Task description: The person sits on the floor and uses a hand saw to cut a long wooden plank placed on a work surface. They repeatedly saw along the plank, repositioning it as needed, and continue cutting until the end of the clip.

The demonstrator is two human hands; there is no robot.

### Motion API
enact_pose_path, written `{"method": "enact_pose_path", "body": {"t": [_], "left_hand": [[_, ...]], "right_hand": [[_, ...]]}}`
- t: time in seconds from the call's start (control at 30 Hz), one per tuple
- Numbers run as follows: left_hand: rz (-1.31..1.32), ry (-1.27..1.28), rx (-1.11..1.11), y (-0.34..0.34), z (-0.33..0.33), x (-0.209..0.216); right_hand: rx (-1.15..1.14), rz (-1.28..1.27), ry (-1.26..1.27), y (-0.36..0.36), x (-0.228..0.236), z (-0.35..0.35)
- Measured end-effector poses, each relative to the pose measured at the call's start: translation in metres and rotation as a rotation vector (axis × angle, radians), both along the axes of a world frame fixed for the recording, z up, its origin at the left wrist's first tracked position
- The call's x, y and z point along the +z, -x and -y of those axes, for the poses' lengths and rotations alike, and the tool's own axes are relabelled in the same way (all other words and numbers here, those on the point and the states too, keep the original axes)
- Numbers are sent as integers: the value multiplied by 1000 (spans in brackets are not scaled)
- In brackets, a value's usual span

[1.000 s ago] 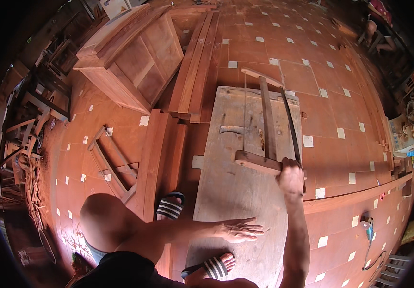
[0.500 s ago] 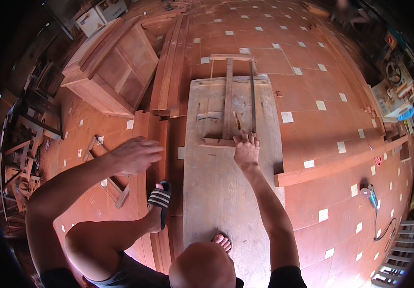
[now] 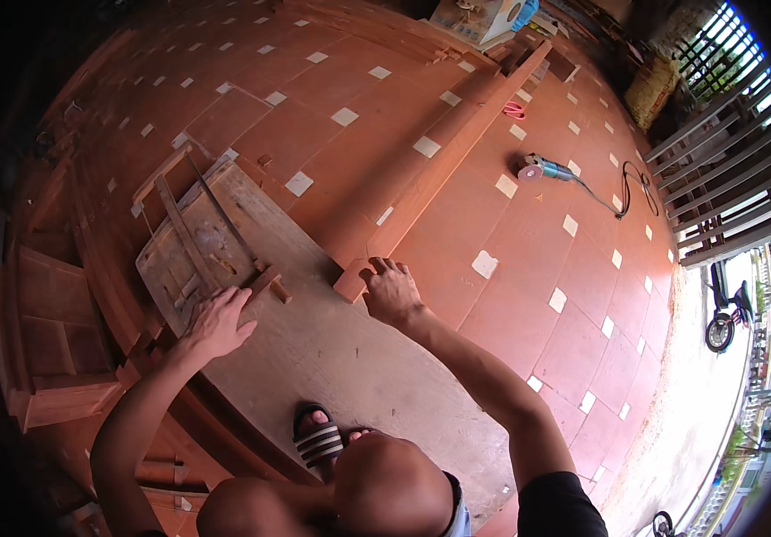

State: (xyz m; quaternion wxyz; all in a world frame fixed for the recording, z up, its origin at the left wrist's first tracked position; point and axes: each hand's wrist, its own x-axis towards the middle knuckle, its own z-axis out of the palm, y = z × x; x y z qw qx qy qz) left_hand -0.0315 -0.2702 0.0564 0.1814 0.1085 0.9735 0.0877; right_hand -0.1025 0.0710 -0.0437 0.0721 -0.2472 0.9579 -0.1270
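Note:
A wooden frame saw [image 3: 190, 234] with a long dark blade lies on a worn grey plank bench [image 3: 314, 345]. My left hand [image 3: 217, 324] is at the saw's near end, fingers spread and thumb apart, close to its wooden end piece [image 3: 263, 279]. A long reddish wooden beam [image 3: 439, 190] reaches away from the bench's right edge. Over its near end, my right hand [image 3: 392, 291] bends its fingers and appears to grip the edge; the fingertips are partly hidden. My sandalled foot [image 3: 318, 437] stands on the bench.
An angle grinder [image 3: 546, 167] with its cord lies on the tiled floor [image 3: 528, 268] to the right, near pink-handled scissors [image 3: 514, 110]. Timber boards [image 3: 103, 242] and a wooden cabinet [image 3: 56, 345] are at left. A slatted gate [image 3: 734, 170] stands far right.
My view has turned right. My right hand has left the saw for the beam's end. My left hand has come over to the saw, and my sandalled foot is now on the bench.

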Motion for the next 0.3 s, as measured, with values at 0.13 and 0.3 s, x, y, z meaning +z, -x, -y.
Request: {"method": "enact_pose_path", "body": {"t": [0.13,0.3], "left_hand": [[-136,-88,76,56,-64,-90],[17,-182,174,89,-184,-126]], "right_hand": [[-141,-101,-72,-1,34,-76],[-383,249,-301,-37,50,-166]]}}
